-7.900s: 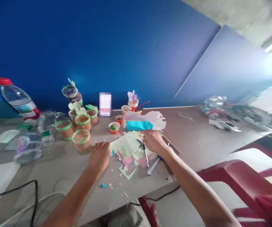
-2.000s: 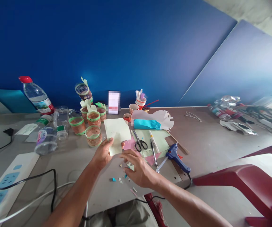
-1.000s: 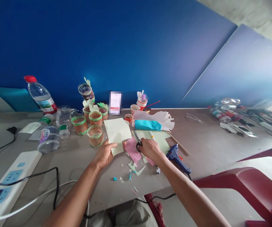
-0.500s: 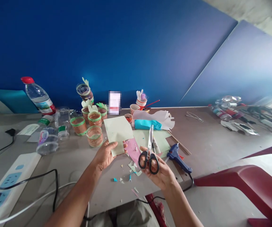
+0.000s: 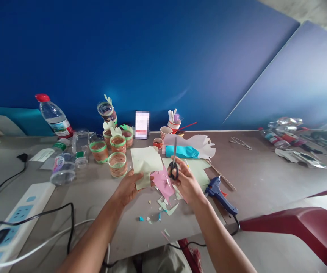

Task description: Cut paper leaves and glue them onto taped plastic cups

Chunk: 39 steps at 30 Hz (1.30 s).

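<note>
My left hand (image 5: 129,186) grips a pale green sheet of paper (image 5: 146,161) by its lower edge, thumb on top. To its right, my right hand (image 5: 186,180) is closed around the black handles of a pair of scissors (image 5: 174,168), whose blades point up and away from me and look nearly together. The scissors are apart from the held sheet. Beneath and between the hands lie a pink sheet (image 5: 163,184) and several pale green paper scraps (image 5: 172,209). Another light green sheet (image 5: 199,172) rests behind my right hand.
Wrapped brown cups with green trim (image 5: 118,165) and clear bottle pieces (image 5: 63,174) stand left. A blue glue gun (image 5: 221,195) lies right, beside a thin stick (image 5: 222,175). Turquoise paper (image 5: 182,151) lies at the back. A power strip (image 5: 19,218) with cables occupies the near left.
My right hand has turned the scissors from broadside to edge-on, their blades closing up, with fingers now around the handles. The pale green sheet stays in my left hand. The view has shifted slightly.
</note>
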### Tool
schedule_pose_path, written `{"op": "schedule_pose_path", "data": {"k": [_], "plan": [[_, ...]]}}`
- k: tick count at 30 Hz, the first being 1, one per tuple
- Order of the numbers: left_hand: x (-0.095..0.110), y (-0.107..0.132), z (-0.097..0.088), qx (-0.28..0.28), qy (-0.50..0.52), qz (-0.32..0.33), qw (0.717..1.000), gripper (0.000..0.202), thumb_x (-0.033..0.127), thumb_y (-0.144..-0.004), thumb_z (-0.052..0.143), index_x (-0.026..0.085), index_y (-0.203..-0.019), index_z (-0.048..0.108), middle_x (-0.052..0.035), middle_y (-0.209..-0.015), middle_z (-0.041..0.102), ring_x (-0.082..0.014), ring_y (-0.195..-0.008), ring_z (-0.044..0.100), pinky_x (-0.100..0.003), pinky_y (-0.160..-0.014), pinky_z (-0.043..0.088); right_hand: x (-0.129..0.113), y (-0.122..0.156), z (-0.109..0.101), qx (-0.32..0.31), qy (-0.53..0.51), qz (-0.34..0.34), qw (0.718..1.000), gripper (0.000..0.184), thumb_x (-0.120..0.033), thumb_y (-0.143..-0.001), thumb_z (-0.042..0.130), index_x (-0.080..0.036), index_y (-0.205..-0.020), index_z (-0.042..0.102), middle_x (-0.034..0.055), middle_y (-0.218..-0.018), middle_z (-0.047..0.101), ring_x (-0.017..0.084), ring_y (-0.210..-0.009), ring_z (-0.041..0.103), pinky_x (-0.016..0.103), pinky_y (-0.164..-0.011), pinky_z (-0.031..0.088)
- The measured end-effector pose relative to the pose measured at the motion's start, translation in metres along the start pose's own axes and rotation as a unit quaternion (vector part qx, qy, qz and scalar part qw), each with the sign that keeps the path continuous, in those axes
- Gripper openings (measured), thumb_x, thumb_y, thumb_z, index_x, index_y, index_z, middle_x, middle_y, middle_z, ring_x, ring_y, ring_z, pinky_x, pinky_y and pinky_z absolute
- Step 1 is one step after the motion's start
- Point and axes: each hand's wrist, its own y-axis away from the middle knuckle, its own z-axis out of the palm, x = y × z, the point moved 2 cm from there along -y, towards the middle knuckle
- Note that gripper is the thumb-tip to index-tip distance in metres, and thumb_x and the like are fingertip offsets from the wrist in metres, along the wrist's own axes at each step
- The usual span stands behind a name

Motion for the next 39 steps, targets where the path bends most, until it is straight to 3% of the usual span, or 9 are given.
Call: {"op": "schedule_pose_path", "data": {"k": [3,7,12,16,23,27,30,35,39], "plan": [[0.0,-0.001,-0.001,-0.007,-0.007,0.002,1.0,0.027,0.013,-0.078,0.065,0.011,-0.104,0.059,-0.0115,-0.088,0.075,-0.0237,-0.078,0.073,-0.039,-0.074,0.06,0.002,-0.024,-0.01,0.058,0.053,-0.035,0.996,0.044,-0.046,-0.074,0.07,-0.021,-0.109,0.058,-0.0043,-0.066,0.053,0.008,-0.052,0.038,0.02,-0.044,0.023],[-0.003,-0.003,-0.004,-0.025,-0.005,0.005,1.0,0.03,0.016,-0.077,0.068,0.013,-0.106,0.061,-0.0108,-0.089,0.075,-0.0244,-0.077,0.073,-0.039,-0.073,0.06,0.013,-0.045,-0.01,0.043,0.104,-0.05,0.992,0.048,-0.06,-0.08,0.059,-0.018,-0.102,0.064,-0.0023,-0.064,0.056,0.008,-0.048,0.035,0.023,-0.046,0.026],[-0.007,-0.001,-0.004,-0.067,-0.037,-0.017,0.997,0.033,0.022,-0.076,0.071,0.011,-0.106,0.064,-0.0121,-0.081,0.075,-0.0265,-0.075,0.073,-0.036,-0.066,0.059,0.023,-0.046,0.003,-0.026,0.05,-0.046,0.997,0.036,-0.039,-0.067,0.076,-0.022,-0.097,0.065,-0.0006,-0.081,0.064,0.012,-0.068,0.054,0.023,-0.06,0.042],[-0.004,0.003,0.001,-0.106,-0.066,-0.029,0.992,0.032,0.027,-0.079,0.07,0.012,-0.107,0.065,-0.0123,-0.084,0.075,-0.0249,-0.074,0.072,-0.035,-0.065,0.059,0.021,-0.043,0.006,-0.025,0.01,-0.036,0.999,0.034,-0.031,-0.061,0.079,-0.021,-0.09,0.064,0.0002,-0.083,0.067,0.016,-0.073,0.061,0.027,-0.067,0.047],[-0.003,0.003,0.005,-0.13,-0.001,-0.018,0.991,0.035,0.024,-0.078,0.072,0.014,-0.109,0.063,-0.0137,-0.104,0.072,-0.0258,-0.088,0.071,-0.043,-0.079,0.059,0.016,-0.044,-0.001,0.104,0.021,-0.152,0.983,0.036,-0.029,-0.066,0.072,-0.021,-0.098,0.058,-0.0007,-0.083,0.067,0.014,-0.072,0.061,0.028,-0.068,0.049],[-0.007,-0.001,0.006,-0.108,0.053,0.006,0.993,0.031,0.024,-0.076,0.075,0.014,-0.103,0.065,-0.0129,-0.103,0.073,-0.0194,-0.08,0.071,-0.038,-0.078,0.06,0.02,-0.039,0.001,0.17,0.13,-0.229,0.95,0.031,-0.027,-0.07,0.067,-0.02,-0.099,0.056,-0.0012,-0.079,0.063,0.012,-0.067,0.055,0.026,-0.062,0.045],[-0.01,-0.004,0.005,-0.095,0.067,0.007,0.993,0.037,0.034,-0.074,0.076,0.015,-0.103,0.066,-0.01,-0.096,0.073,-0.0162,-0.069,0.068,-0.034,-0.068,0.06,0.025,-0.033,0.007,0.171,0.201,-0.257,0.93,0.029,-0.025,-0.072,0.065,-0.02,-0.099,0.056,-0.0007,-0.079,0.061,0.012,-0.066,0.054,0.026,-0.061,0.045],[-0.012,-0.007,0.003,-0.073,0.072,-0.011,0.995,0.047,0.056,-0.074,0.069,0.013,-0.092,0.067,-0.0138,-0.101,0.071,-0.0245,-0.079,0.069,-0.044,-0.07,0.06,0.028,-0.026,0.013,0.137,0.215,-0.275,0.927,0.028,-0.026,-0.074,0.064,-0.021,-0.101,0.055,0.0008,-0.083,0.061,0.014,-0.069,0.055,0.028,-0.063,0.047],[-0.014,-0.008,0.004,-0.015,0.043,-0.037,0.998,0.032,0.036,-0.074,0.076,0.011,-0.091,0.067,-0.0109,-0.086,0.071,-0.0208,-0.071,0.069,-0.039,-0.068,0.06,0.022,-0.026,0.016,0.097,0.19,-0.276,0.937,0.023,-0.028,-0.073,0.064,-0.022,-0.093,0.056,-0.0007,-0.078,0.06,0.014,-0.068,0.055,0.027,-0.061,0.046]]}}
